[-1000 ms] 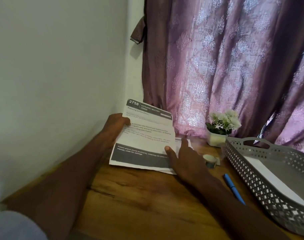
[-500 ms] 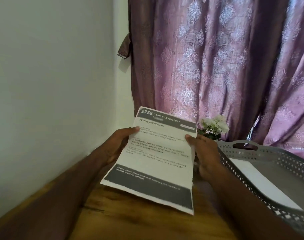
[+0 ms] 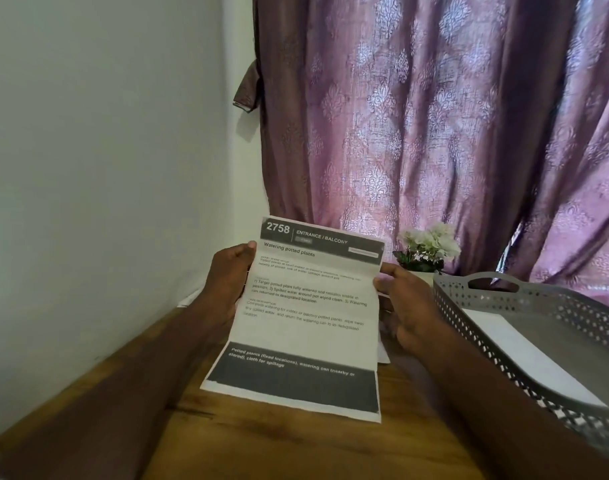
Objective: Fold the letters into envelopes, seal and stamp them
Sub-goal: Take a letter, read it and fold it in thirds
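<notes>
A: The letter (image 3: pixel 306 317) was held up over a brown wooden table (image 3: pixel 278 445), which sat in a corner: a pale plain wall on the left, a purple patterned curtain (image 3: pixel 434 133) behind.

B: What else stood around?

A: A grey perforated basket (image 3: pixel 503 327) lay on the right of the table with a white sheet (image 3: pixel 524 355) inside it. Behind the letter's top right corner was a small pot of white flowers (image 3: pixel 429 245) (the pot itself mostly hidden by the basket rim and the right hand). The letter covered the middle of the table; a bit of white paper showed just past its right edge.

B: And the hands?

A: The left hand (image 3: pixel 226 282) gripped the letter's left edge, thumb on the printed face. The right hand (image 3: pixel 408 306) pinched the right edge, thumb in front, fingers curled behind.

B: Which way did it point?

A: Its long axis ran away from the person and upward, the "2758" header farthest and highest, the dark lower band nearest, and the printed face toward the camera. It was unfolded.
</notes>
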`<action>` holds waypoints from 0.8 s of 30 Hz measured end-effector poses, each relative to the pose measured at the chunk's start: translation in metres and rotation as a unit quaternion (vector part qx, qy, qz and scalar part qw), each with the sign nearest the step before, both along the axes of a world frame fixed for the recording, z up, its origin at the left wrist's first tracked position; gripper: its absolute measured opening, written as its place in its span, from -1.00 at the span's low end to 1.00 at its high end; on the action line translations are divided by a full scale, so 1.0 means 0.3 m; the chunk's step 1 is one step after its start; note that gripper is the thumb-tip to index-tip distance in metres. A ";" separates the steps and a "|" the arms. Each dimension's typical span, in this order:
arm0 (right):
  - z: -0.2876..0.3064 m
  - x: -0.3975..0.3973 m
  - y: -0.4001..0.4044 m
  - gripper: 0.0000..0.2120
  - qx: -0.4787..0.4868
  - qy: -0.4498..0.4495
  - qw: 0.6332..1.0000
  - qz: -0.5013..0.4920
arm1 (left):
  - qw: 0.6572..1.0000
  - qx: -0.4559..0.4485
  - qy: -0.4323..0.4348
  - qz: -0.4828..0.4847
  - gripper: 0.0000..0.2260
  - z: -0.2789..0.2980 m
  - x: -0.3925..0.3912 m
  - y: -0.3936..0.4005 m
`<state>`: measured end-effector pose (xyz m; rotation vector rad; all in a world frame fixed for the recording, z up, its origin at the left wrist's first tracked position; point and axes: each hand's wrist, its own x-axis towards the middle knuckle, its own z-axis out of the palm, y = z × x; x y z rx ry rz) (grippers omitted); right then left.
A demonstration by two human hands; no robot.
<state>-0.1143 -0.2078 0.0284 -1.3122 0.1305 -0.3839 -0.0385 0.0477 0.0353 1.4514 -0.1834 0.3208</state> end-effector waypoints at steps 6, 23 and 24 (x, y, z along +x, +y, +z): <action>-0.013 0.028 -0.010 -0.78 0.065 0.004 0.998 -0.003 | 1.000 0.008 0.002 0.009 -0.75 -0.012 0.010 -0.007; -0.016 0.019 -0.011 -0.51 0.054 -0.021 0.995 0.079 | 0.990 0.023 0.047 -0.130 -0.88 -0.016 0.035 0.041; -0.021 0.009 -0.005 -0.52 0.049 -0.013 0.994 0.101 | 0.992 0.021 0.038 -0.121 -0.86 -0.017 0.029 0.036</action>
